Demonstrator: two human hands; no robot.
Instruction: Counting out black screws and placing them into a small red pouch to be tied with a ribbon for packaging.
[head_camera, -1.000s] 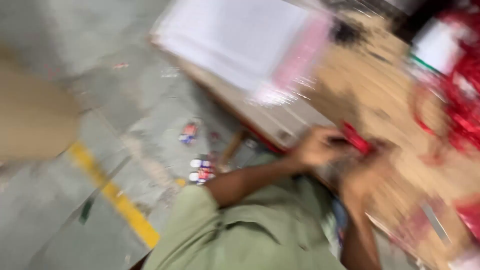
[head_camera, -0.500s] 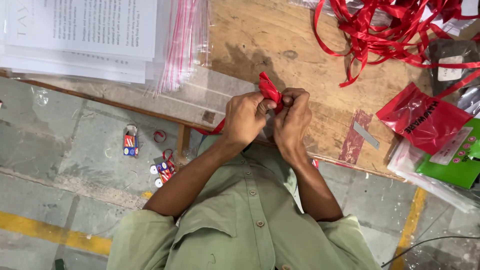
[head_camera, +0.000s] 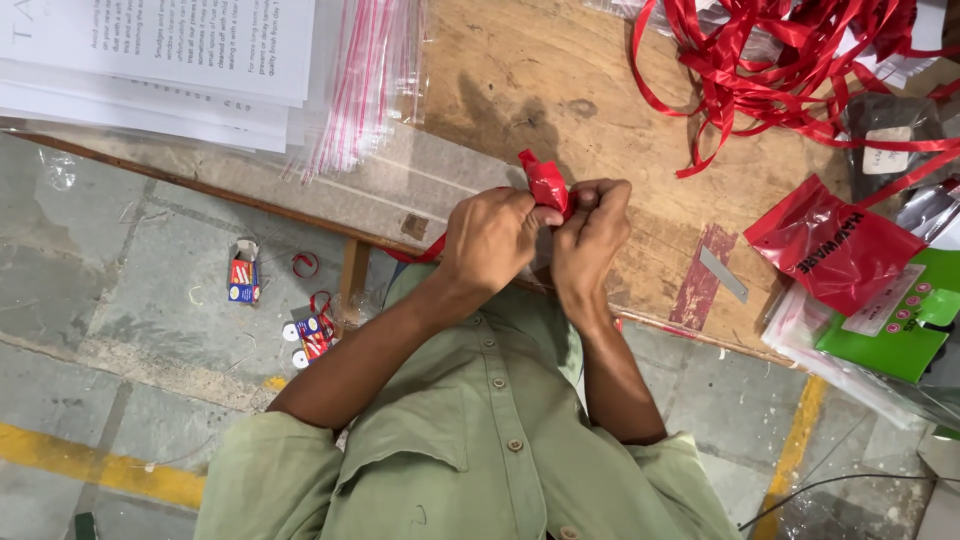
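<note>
My left hand (head_camera: 490, 240) and my right hand (head_camera: 590, 232) meet over the near edge of a worn wooden table (head_camera: 500, 80). Both pinch a small folded piece of red ribbon (head_camera: 546, 182), which sticks up between my thumbs. A loose red tail of the ribbon (head_camera: 425, 251) trails out to the left under my left wrist. My forearms come out of green shirt sleeves below.
A tangled heap of red ribbon (head_camera: 790, 60) lies at the table's back right. A red plastic pouch (head_camera: 830, 245) and a green card (head_camera: 890, 335) sit at right. Printed white sheets (head_camera: 160, 55) and clear zip bags (head_camera: 365, 85) lie at left. Small scraps (head_camera: 240, 280) litter the concrete floor.
One second ago the view was blurred and swinging. Since half a second ago my hands have stayed on the ribbon, with only a slight shift of fingers and camera.
</note>
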